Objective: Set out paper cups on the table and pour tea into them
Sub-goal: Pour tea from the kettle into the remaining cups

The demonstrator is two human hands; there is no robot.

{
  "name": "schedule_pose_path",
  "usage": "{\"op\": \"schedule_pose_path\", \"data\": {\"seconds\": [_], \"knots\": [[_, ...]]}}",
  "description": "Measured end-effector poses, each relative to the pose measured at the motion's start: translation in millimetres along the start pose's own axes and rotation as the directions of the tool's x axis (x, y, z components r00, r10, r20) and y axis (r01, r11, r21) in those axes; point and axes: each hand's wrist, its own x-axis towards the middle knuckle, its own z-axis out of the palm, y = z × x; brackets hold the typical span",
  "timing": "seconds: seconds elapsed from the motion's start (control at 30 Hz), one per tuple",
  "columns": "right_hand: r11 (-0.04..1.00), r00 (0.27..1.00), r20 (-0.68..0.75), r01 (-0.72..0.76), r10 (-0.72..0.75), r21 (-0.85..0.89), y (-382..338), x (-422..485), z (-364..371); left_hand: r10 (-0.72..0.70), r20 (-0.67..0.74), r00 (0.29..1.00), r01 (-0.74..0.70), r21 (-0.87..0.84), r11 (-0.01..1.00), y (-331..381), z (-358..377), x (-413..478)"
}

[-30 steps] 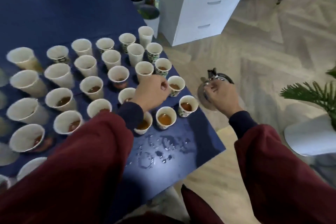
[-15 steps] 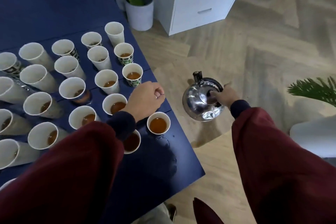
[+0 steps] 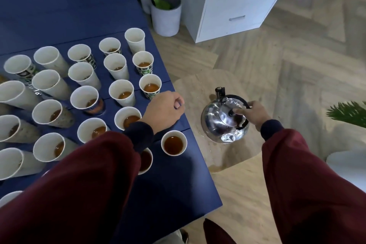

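Several white paper cups stand in rows on the dark blue table [image 3: 178, 194]. Many hold brown tea, such as the cup nearest the corner [image 3: 173, 145] and a patterned cup [image 3: 150, 87]. A tall cup at the back [image 3: 135, 38] looks empty. My left hand [image 3: 164, 111] hovers over the table's right edge among the cups, its fingers curled with nothing in them. My right hand [image 3: 255, 114] grips the black handle of a shiny steel kettle [image 3: 215, 121], which is upright over a round wooden stool [image 3: 198, 89] beside the table. Whether it rests there I cannot tell.
A white drawer cabinet [image 3: 233, 0] stands on the wooden floor beyond the stool. White plant pots [image 3: 166, 16] sit by the table's far corner. Green plant fronds [image 3: 348, 113] and a white pot [image 3: 346, 164] are at the right.
My right hand has carried the kettle away from the cups and lowered it over the stool. My left hand has stayed curled by the table's edge.
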Motion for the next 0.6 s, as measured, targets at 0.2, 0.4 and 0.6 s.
{"op": "schedule_pose_path", "data": {"seconds": [0.2,0.4,0.6], "knots": [[0.980,0.976,0.091,0.198,-0.198,0.008,-40.1,-30.4,-0.1,0.059,-0.034,0.998,-0.059,-0.011,0.998,10.9,-12.1,-3.2],[0.773,0.784,0.120,0.620,-0.609,-0.135,-118.2,-97.0,-30.6,0.214,-0.162,0.963,-0.218,-0.007,0.976,28.6,-42.6,-4.1],[0.620,0.633,0.169,0.774,-0.755,-0.127,-180.9,-154.4,-16.1,0.321,-0.279,0.905,-0.311,0.083,0.947,21.7,-86.4,-17.8]]}}
